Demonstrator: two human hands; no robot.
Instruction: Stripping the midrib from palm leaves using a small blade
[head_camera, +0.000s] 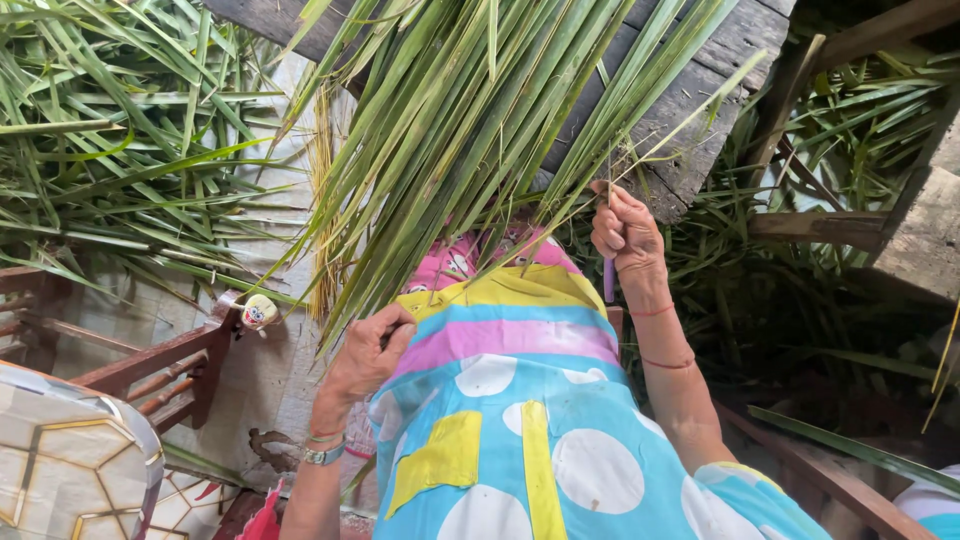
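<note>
I see the bundle of long green leaves (470, 130) fanning down over the lap from the dark wooden plank (690, 110) above it. The left hand (365, 355) sits at the bundle's lower tip, its grip closed on a few leaf ends. The right hand (625, 235) is at the bundle's right edge, grip closed around a thin strip and a purple handle (608, 280) below the fist. The leaves are narrow, flat and pointed, some yellowing. A loose leaf pile (120, 150) lies left of the bundle.
</note>
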